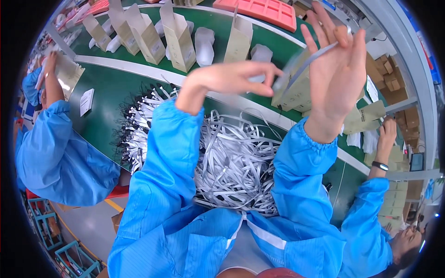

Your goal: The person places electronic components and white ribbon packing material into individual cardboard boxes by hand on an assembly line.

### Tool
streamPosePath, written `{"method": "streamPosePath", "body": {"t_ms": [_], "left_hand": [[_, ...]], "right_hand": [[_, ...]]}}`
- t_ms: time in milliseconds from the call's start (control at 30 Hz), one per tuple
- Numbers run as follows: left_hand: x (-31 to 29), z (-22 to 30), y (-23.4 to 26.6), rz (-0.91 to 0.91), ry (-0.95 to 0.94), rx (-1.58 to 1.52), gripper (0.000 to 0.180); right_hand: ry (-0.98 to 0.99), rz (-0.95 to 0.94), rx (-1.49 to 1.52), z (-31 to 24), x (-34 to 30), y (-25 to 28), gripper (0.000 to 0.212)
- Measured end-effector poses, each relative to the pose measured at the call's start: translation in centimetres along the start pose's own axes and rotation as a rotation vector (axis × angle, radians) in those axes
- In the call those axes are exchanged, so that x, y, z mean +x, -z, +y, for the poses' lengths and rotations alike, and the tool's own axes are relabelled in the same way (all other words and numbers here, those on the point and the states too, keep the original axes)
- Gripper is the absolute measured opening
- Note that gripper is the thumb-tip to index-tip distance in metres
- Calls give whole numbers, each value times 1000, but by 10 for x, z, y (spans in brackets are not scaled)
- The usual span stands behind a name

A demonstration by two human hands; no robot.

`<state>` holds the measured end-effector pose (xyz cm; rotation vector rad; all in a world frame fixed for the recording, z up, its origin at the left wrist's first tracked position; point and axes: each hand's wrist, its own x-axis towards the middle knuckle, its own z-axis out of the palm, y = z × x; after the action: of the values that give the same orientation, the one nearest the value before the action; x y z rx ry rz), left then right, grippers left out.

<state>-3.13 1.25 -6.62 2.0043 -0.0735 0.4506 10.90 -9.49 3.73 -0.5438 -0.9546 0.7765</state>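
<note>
A grey-white flat strap [311, 60] slants down and left from between the raised fingers of my right hand [336, 78], which holds it with the palm showing. The strap's lower end is blurred. Beside that end is my left hand [232, 76], its fingers bent and slightly apart, smeared a little by motion; I see nothing clearly gripped in it. Under my forearms lies a large tangled heap of similar straps [236, 162], with black cord ends bunched at its left. Just behind the strap stands a beige box [296, 90], partly covered by my right hand.
Open beige boxes [178, 44] and white wrapped items [204, 46] line the green bench [99, 120] beyond a pale rail. A pink tray [259, 11] lies at the back. Co-workers in blue sit left and right; the right one's hand [388, 132] is by a box.
</note>
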Motion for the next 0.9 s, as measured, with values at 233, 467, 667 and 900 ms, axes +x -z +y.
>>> {"method": "streamPosePath", "body": {"t_ms": [233,467,667,900], "left_hand": [[38,-31,-44,-543,-53,-494,20],[-14,26,23,-153,236,-205,17],[-16,71,17,253,171,-207,33],[-9,40,26,592,-88,9,31]], "right_hand": [[-323,-687,143,-27,13,65,45],[-151,-68,-995,-80,-58,39,39],[-201,-86,-1125,-36,-55,30,34],[-277,-444,-740,36,-2,28,31]]}}
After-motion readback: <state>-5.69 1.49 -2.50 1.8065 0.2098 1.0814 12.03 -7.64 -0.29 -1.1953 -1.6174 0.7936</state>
